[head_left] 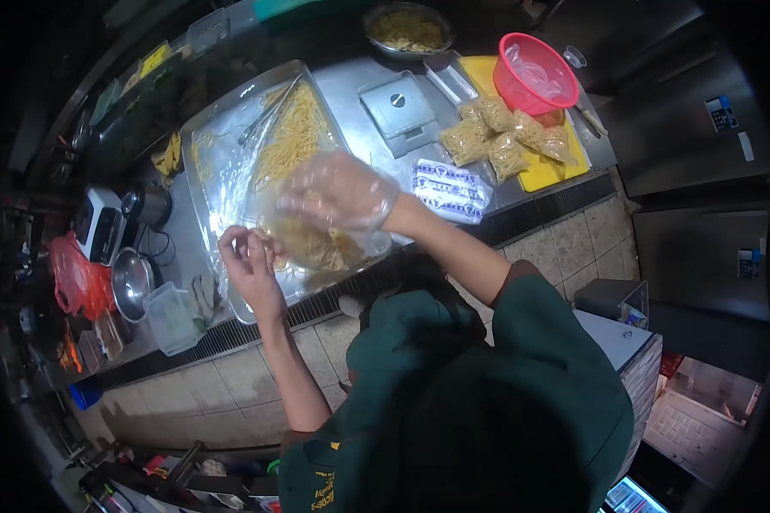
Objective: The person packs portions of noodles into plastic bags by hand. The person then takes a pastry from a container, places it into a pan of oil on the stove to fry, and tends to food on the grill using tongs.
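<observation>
A clear plastic bag with pale yellow strips, which look like pasta or noodles, lies at the near edge of a large metal tray. At the bag's left side, the fingers of my left hand are curled in and pinch its edge. Above the bag is my right hand, in a loose clear plastic glove and smeared by motion, so its fingers cannot be made out. More loose yellow strips are heaped in the tray, partly under a sheet of clear plastic film.
Right of the tray are a flat scale, a blue-and-white printed packet and several filled bags on a yellow board. A pink basket stands behind them. A steel bowl is at the back; a plastic tub sits left.
</observation>
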The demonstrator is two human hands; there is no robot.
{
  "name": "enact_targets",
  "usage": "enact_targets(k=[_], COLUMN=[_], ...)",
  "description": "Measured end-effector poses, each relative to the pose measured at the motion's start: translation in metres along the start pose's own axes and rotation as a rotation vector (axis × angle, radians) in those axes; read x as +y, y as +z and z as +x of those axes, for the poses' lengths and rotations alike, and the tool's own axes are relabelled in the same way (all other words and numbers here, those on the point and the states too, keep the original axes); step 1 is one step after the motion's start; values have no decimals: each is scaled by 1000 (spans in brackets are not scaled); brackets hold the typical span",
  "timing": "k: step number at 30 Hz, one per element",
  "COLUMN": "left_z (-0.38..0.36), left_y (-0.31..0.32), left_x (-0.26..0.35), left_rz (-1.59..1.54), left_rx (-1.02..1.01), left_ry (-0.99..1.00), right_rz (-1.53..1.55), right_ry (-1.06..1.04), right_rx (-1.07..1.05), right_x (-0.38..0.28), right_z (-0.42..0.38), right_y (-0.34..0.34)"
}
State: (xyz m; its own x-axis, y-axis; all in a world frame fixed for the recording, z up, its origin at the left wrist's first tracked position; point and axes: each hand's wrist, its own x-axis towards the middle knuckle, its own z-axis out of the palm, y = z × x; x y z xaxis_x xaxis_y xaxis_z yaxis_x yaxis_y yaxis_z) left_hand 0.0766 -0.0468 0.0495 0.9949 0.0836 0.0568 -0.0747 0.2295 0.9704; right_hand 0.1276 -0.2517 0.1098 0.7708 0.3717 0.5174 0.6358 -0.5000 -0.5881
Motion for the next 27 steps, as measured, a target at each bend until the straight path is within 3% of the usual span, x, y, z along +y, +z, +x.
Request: enact_targets(k=[2,3,4,6,7,8,10,11,13,14,15,17,20,21,25,27], left_z=[15,26,31,43,48,52,75,88,114,126,139,172,197,188,146,103], left_y=[34,43,63,83,101,119,149,164,199,217,230,236,247,246,239,219], left_x=[2,-8,-14,-74,-89,-104,-131,-139,-131,-121,-118,-141,-173,-176,-164,-154], left_rz=[121,345,607,639,596,554,486,471,513,730,950,1089,1315,1301,1224,1157], left_rx=[-60,-187,-287,-434,-422,-406,-287,-244,-213,-191,-173,-277,-452,-419,-254,-218], left_ry=[49,-6,-25,-205,-270,-334,-248,-191,-45,30,103,236,88,100,245,127], right_rz=[112,171,248,401,297,321,367,516,600,588,598,474,107,-52,-46,128], right_ry=[214,320,295,239,-26,3,61,207,314,355,522,500,756,680,673,764], right_rx=[-27,-45,-79,-144,-1,75,217,247,390,465,434,466,267,179,256,265], right_x=[20,30,38,50,64,80,109,126,188,212,228,287,331,358,340,321], right_z=[12,16,17,18,11,9,11,8,-1,-5,-10,-31,-60,-82,-140,-166], right_y=[-37,-54,-64,-73,-67,-70,-80,-102,-120,-131,-145,-145,-147,-136,-160,-190])
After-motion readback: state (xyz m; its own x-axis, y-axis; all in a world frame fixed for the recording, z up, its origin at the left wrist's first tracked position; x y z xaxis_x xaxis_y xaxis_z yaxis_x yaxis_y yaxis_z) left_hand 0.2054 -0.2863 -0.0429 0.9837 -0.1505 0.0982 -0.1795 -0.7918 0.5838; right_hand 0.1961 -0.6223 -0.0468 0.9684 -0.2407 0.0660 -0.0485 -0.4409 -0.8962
